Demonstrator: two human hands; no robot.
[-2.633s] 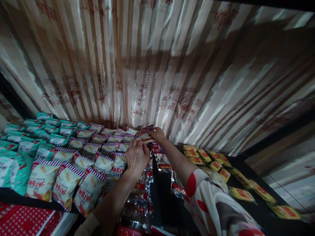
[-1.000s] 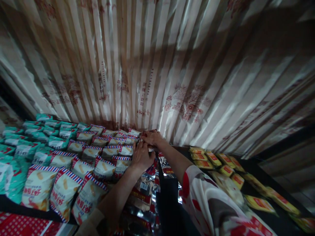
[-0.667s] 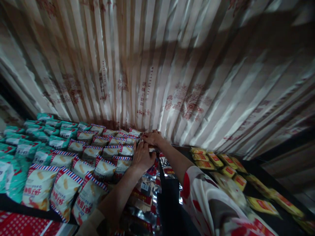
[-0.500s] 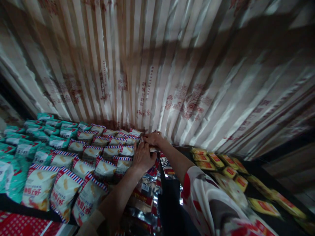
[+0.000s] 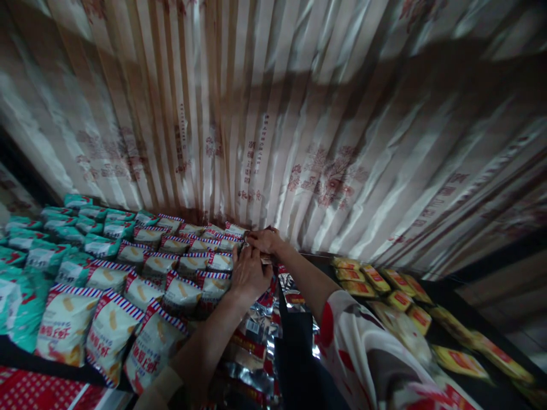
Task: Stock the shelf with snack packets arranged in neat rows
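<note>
My right hand (image 5: 265, 241) is at the back of the display by the curtain, its fingers bent over a small brownish snack packet (image 5: 265, 259). Close in front of it, my left hand (image 5: 249, 276) presses its fingers against the same spot, near the right edge of the packet rows. The fingertips and most of the held packet are hidden. Silver-and-red foil packets (image 5: 253, 327) lie beneath my left wrist, and another foil packet (image 5: 294, 299) sits to their right. White chip bags with striped tops (image 5: 182, 290) stand in rows left of my hands.
Teal bags (image 5: 45, 256) fill the far left. Yellow packs (image 5: 356, 287) lie on the dark surface at right, beside a clear plastic bag (image 5: 401, 333). A pleated, printed curtain (image 5: 256, 114) rises behind everything. A red patterned box (image 5: 38, 390) is at bottom left.
Both hands stay at nearly the same place, with only slight finger movement around the packet. Bags and packs have not moved.
</note>
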